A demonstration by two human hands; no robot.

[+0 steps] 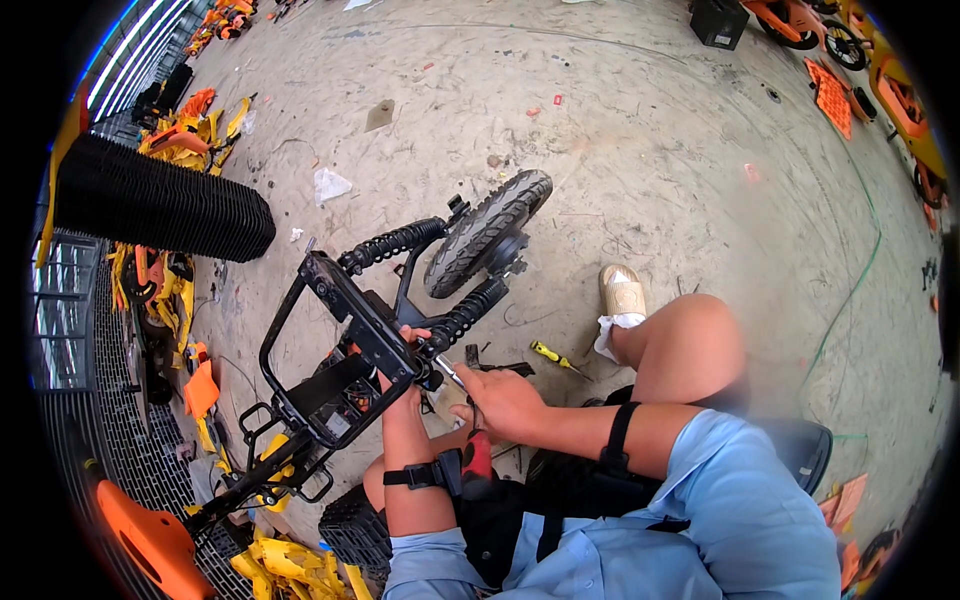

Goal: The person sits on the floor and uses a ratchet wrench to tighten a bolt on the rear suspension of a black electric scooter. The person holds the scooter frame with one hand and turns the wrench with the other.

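A black scooter frame (340,310) with a treaded wheel (480,225) and coil shocks (395,240) lies tilted before me. My right hand (497,398) is closed around a silver wrench-like tool (447,367) reaching the frame's lower right joint, beside a shock. My left hand (410,338) reaches under that same corner, fingers curled and largely hidden; what it holds is unclear. A red-handled tool (477,455) sits just below my right hand. A yellow-handled screwdriver (550,355) lies on the floor near the wheel.
A tall black stack of ribbed parts (160,195) stands left, among yellow and orange panels (185,140). An orange panel (140,530) is at lower left. A black box (715,22) and orange scooters (900,100) line the right rim. A green cord (865,270) crosses the concrete floor.
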